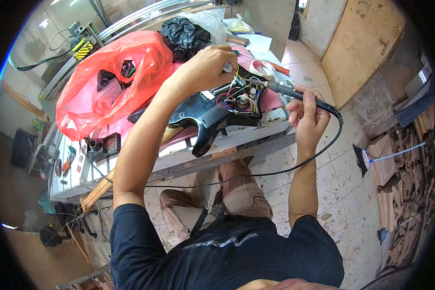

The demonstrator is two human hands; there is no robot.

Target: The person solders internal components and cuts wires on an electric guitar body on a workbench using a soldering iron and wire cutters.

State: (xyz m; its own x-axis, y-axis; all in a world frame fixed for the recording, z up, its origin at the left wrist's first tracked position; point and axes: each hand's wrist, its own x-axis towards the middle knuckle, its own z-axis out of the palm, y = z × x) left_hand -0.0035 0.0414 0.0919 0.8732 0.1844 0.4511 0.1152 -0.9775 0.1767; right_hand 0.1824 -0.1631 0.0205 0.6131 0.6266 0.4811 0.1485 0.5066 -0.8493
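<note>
A black electric guitar body point(191, 108) lies on the bench with its control cavity facing up. Red, white, yellow and green wires point(239, 94) crowd that cavity, among small metal parts. My right hand point(310, 108) grips a soldering iron point(295, 91) by its dark handle, and the tip points left to the cavity's right edge. Over the far side of the cavity, my left hand point(209, 67) is closed in a pinch. A small pale round piece shows at its fingers, but what they hold cannot be made out.
The iron's black cable point(256, 174) loops down and crosses in front of me. A red plastic bag point(145, 48) and a black plastic bag point(183, 36) sit left of and behind the guitar. A white tape roll point(262, 68) lies behind the iron. Pliers point(68, 162) are at far left.
</note>
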